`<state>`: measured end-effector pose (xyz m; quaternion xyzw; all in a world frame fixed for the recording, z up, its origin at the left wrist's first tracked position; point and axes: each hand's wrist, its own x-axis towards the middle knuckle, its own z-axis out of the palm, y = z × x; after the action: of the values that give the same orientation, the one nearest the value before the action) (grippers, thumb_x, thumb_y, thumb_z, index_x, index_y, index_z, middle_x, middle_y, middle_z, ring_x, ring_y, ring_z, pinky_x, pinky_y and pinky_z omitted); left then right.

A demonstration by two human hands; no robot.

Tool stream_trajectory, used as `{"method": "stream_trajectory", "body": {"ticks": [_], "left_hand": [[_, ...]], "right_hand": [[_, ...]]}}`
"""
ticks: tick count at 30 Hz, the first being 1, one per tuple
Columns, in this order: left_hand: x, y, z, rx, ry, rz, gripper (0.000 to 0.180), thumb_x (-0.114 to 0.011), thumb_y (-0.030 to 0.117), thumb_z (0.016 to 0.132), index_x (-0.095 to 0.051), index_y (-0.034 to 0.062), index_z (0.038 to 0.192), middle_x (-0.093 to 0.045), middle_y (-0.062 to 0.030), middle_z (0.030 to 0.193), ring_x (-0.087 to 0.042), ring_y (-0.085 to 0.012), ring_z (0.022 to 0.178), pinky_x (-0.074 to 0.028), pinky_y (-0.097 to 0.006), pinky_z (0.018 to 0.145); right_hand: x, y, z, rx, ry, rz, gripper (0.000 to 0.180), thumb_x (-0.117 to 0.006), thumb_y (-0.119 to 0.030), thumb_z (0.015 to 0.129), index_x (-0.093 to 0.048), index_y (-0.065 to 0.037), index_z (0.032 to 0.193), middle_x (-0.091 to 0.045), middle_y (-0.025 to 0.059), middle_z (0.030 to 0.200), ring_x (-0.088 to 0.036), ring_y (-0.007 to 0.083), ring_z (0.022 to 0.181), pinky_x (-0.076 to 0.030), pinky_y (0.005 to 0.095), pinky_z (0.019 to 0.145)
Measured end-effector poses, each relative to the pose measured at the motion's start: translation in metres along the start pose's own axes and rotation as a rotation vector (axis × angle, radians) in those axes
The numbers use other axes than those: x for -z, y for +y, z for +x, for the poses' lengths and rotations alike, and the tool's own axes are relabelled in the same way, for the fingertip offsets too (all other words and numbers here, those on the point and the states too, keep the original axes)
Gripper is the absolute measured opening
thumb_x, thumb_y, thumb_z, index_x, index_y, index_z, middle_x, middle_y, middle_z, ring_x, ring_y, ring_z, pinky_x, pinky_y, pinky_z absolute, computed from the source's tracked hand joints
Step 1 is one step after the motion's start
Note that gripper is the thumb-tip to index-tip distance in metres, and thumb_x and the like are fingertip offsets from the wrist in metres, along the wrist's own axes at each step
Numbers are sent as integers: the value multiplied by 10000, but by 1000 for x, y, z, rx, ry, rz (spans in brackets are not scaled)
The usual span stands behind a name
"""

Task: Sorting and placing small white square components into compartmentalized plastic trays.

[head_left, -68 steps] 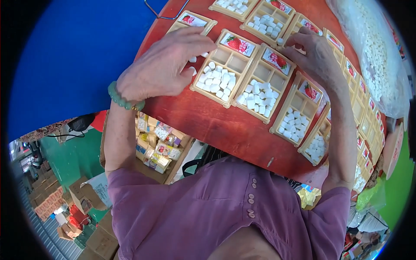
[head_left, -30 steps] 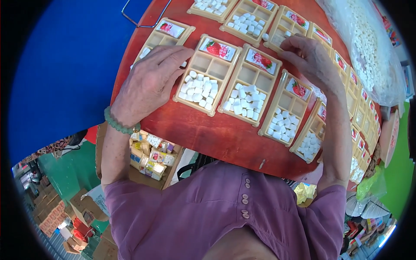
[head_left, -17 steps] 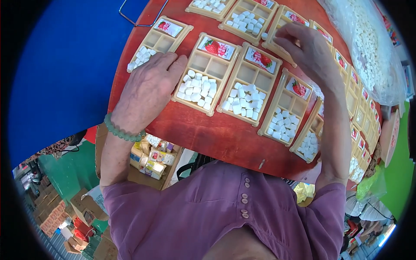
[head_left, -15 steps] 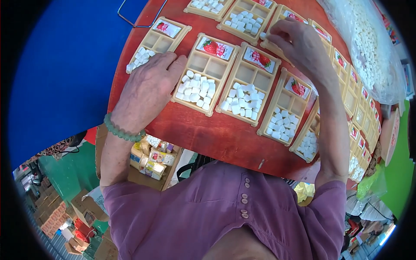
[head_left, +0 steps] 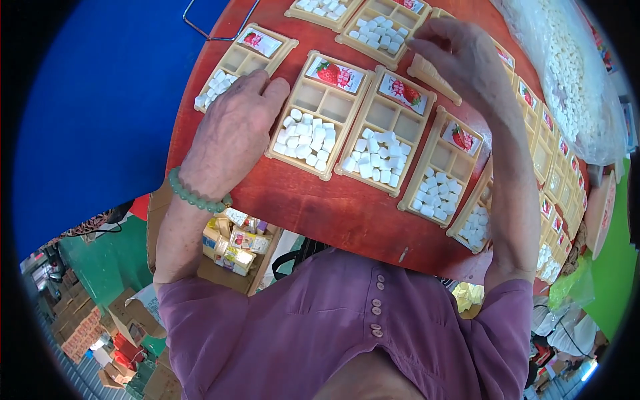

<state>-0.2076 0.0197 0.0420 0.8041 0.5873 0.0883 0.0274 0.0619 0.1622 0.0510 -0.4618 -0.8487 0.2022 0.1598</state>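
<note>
On the red table, my left hand [head_left: 233, 130], with a green bead bracelet, rests between two cream plastic trays. Its fingers lie extended and its thumb is apart, nothing held. The leftmost tray [head_left: 233, 61] is partly covered by those fingers; the other tray [head_left: 305, 100] stands beside the thumb. Each has white marshmallows [head_left: 307, 139] in its large compartment, two small compartments without marshmallows and a strawberry-printed packet [head_left: 335, 75]. Over another tray [head_left: 433, 77] farther right, my right hand [head_left: 460, 60] is bent with thumb and fingers curled together. Whatever they pinch, if anything, is hidden.
More filled trays [head_left: 373, 127] stand in rows, continuing down the right side. A large clear bag [head_left: 567, 73] of marshmallows lies at the far right. Below the table edge is a carton [head_left: 257, 273] of small packets. A metal wire frame [head_left: 220, 33] stands at the upper left.
A marshmallow seen beside my right fingertips is no longer visible there. The right hand has shifted slightly up and right; my left hand has shifted up slightly.
</note>
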Motion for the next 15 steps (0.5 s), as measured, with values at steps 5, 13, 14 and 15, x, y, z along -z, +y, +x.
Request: {"method": "stream_trajectory", "body": {"ticks": [5, 13, 14, 15], "left_hand": [[4, -7, 4, 14, 113, -150, 166, -560, -56, 856, -607, -20, 1011, -636, -202, 986, -647, -390, 889, -535, -455, 762], [2, -7, 80, -187, 257, -326, 83, -648, 37, 894, -649, -5, 965, -680, -175, 940, -660, -353, 880, -533, -427, 765], [-1, -6, 90, -191, 261, -321, 83, -648, 37, 894, -649, -5, 965, -680, -175, 940, -660, -353, 880, -533, -427, 765], [-3, -2, 101, -198, 243, -311, 85, -640, 40, 899, -652, -10, 967, -683, -177, 945, -664, -346, 893, -533, -434, 788]], "right_hand": [[20, -16, 18, -12, -55, 74, 299, -671, -275, 927, -700, 11, 1009, -679, 109, 819, -635, 193, 733, -488, 333, 646], [34, 39, -10, -52, 72, 35, 339, -663, -341, 940, -699, -17, 1031, -676, 48, 826, -575, 118, 760, -455, 296, 695], [38, 39, -16, -49, 79, 35, 339, -663, -341, 940, -699, -17, 1031, -676, 48, 826, -575, 118, 760, -455, 296, 695], [41, 39, -22, -77, 62, 54, 331, -665, -334, 942, -697, -17, 1029, -679, 37, 840, -570, 109, 778, -452, 290, 710]]}}
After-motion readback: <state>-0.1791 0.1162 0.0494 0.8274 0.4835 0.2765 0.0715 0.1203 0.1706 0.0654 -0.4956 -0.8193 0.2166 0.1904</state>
